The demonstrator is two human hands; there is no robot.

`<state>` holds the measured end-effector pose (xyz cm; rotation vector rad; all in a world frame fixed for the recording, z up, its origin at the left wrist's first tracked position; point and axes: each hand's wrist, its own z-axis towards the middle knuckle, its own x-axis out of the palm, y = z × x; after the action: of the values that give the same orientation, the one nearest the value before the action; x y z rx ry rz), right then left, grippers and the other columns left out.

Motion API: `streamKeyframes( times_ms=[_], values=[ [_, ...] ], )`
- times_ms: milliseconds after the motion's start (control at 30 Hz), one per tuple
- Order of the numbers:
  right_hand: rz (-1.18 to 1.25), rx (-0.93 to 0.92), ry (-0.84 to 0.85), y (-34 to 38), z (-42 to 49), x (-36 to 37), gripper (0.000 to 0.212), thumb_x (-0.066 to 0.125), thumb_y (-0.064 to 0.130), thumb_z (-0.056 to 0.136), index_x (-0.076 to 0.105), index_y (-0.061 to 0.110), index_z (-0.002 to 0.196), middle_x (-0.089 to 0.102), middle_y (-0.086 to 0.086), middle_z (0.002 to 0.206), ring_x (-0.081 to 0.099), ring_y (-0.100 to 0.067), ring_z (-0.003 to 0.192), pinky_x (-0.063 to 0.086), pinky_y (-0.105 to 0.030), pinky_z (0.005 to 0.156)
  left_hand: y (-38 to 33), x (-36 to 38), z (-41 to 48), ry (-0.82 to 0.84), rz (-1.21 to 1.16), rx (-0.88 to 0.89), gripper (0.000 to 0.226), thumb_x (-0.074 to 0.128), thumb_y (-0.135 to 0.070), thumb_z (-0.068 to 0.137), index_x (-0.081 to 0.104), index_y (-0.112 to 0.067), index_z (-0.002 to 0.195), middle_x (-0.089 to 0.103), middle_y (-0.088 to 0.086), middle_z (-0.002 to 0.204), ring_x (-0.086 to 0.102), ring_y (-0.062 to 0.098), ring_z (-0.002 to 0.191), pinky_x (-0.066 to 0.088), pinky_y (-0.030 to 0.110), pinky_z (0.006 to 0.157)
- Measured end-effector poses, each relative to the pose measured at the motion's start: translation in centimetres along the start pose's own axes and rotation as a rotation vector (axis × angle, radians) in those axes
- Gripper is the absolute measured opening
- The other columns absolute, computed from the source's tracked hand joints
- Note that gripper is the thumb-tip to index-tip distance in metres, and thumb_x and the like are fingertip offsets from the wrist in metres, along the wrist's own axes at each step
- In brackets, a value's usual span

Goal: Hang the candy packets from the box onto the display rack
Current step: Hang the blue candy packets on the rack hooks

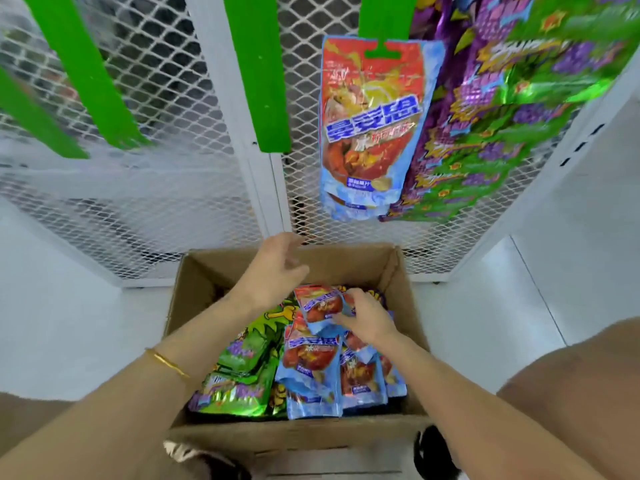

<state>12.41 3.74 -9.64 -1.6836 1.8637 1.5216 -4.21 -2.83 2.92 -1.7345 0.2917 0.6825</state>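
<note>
An open cardboard box [194,282] on the floor holds several red-and-blue candy packets [311,368] and green-and-purple ones [242,355]. My right hand [367,317] pinches one red-and-blue packet [320,306], lifted a little above the pile. My left hand [277,271] hovers over the box's far side with relaxed fingers and holds nothing. On the white mesh display rack [156,202], a red-and-blue packet [370,133] hangs from a green strip [384,26].
Green-and-purple packets [502,126] hang in a column at the rack's right. Two bare green strips [258,74] [86,71] hang to the left. White floor surrounds the box. My knees are at the lower left and right corners.
</note>
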Motion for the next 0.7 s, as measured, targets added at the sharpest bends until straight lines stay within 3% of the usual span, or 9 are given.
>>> streamKeyframes(
  times_ms=[133,200,267,333,433,533,700],
  values=[
    [-0.02,0.149,-0.037,0.2,2.4,3.2,0.079,0.05,0.068,0.078,0.036,0.011,0.131,0.054,-0.015,0.125,0.05,-0.035,0.116,0.048,-0.046,0.088,2.0,-0.1,-0.1,0.014,0.008,-0.061,0.045,0.057,-0.004,0.084,0.049,-0.014,0.127,0.052,0.004,0.126,0.059,0.016,0.097,0.049,0.03,0.087],
    [-0.183,0.202,-0.072,0.5,3.1,3.7,0.091,0.054,0.072,0.073,0.033,0.007,0.134,0.05,-0.015,0.13,0.046,-0.034,0.121,0.045,-0.045,0.091,2.4,-0.2,0.0,0.0,0.017,-0.091,0.045,0.056,-0.003,0.086,0.048,-0.012,0.129,0.053,0.005,0.126,0.058,0.015,0.092,0.046,0.024,0.079],
    [-0.173,0.252,-0.065,1.0,3.4,3.8,0.099,0.066,0.071,0.063,0.035,0.007,0.132,0.048,-0.013,0.132,0.045,-0.032,0.122,0.044,-0.043,0.093,2.6,-0.2,0.2,-0.013,0.028,-0.118,0.045,0.056,-0.005,0.088,0.046,-0.01,0.131,0.052,0.006,0.13,0.055,0.013,0.093,0.042,0.017,0.073],
    [-0.036,0.309,-0.02,1.0,4.2,4.1,0.096,0.077,0.062,0.057,0.043,0.006,0.127,0.054,-0.012,0.127,0.051,-0.03,0.117,0.048,-0.04,0.093,2.9,0.1,0.3,-0.008,0.041,-0.151,0.045,0.055,-0.007,0.089,0.045,-0.009,0.132,0.05,0.006,0.132,0.052,0.012,0.095,0.041,0.013,0.07],
    [0.224,0.327,0.052,0.3,4.4,3.5,0.069,0.083,0.035,0.064,0.055,0.003,0.119,0.061,-0.011,0.119,0.058,-0.028,0.107,0.05,-0.037,0.091,3.3,0.6,0.1,0.021,0.016,-0.222,0.044,0.056,-0.008,0.089,0.044,-0.009,0.132,0.049,0.01,0.135,0.054,0.019,0.107,0.045,0.028,0.09],
    [0.596,0.352,0.082,-0.7,2.8,1.6,0.064,0.08,0.016,0.071,0.049,-0.001,0.124,0.056,-0.009,0.125,0.055,-0.029,0.112,0.045,-0.038,0.097,3.3,1.4,-0.1,0.062,-0.061,-0.349,0.047,0.057,-0.013,0.09,0.039,-0.007,0.134,0.048,0.012,0.131,0.053,0.027,0.112,0.045,0.037,0.095],
    [0.939,0.069,0.14,0.1,-1.8,-1.8,0.063,0.077,0.0,0.07,0.042,0.013,0.12,0.059,-0.012,0.113,0.062,-0.027,0.101,0.05,-0.047,0.091,2.1,2.4,-1.1,0.139,-0.479,-0.575,0.029,0.061,-0.024,0.089,0.053,-0.006,0.11,0.057,0.007,0.11,0.056,0.023,0.099,0.051,0.041,0.087]
  ],
)
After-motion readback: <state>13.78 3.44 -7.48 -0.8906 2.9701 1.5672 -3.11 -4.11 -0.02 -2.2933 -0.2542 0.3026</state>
